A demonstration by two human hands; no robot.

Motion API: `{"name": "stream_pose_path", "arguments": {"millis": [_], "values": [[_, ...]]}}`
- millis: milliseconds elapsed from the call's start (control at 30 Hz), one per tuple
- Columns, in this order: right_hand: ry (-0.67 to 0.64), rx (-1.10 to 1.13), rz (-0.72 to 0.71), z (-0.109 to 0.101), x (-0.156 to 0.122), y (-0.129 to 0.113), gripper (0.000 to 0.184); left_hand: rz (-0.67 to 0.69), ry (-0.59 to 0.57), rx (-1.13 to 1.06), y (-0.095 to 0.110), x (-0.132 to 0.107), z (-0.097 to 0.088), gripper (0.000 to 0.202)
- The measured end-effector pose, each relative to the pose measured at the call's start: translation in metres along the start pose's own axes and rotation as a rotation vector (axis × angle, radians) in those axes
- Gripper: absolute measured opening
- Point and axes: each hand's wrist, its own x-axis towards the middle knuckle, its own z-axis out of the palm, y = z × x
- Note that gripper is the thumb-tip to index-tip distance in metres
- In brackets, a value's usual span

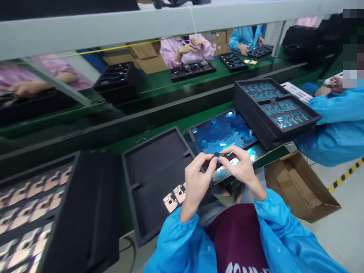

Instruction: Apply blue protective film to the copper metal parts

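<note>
Between the fingertips of both hands is a small dark flat part (218, 154), too small to name more exactly. My left hand (199, 176) pinches its left side with thumb and forefinger. On the other side, my right hand (239, 167) grips it the same way. Under and beyond the hands lies a tray (191, 132) heaped with shiny blue film pieces (222, 131). Left of it, a black foam tray (156, 163) holds small copper-coloured parts (170, 202) near its front edge, partly hidden by my left forearm.
Stacked black trays (93, 212) with rows of copper-coloured parts stand at the left. Another stack (256, 117) with blue-green parts stands at the right. An open cardboard box (301, 189) sits below the bench. Co-workers sit opposite, and one in a blue sleeve (338, 110) is at the right.
</note>
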Motion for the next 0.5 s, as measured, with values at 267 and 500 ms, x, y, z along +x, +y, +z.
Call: {"name": "stream_pose_path", "arguments": {"millis": [267, 500], "values": [[0.008, -0.218, -0.114, -0.021, -0.027, 0.008, 0.02, -0.044, -0.01, -0.049, -0.013, -0.029, 0.021, 0.016], [0.016, -0.436, -0.262, -0.009, -0.032, 0.023, 0.025, -0.427, -0.076, -0.449, -0.028, -0.046, 0.017, 0.036]]}}
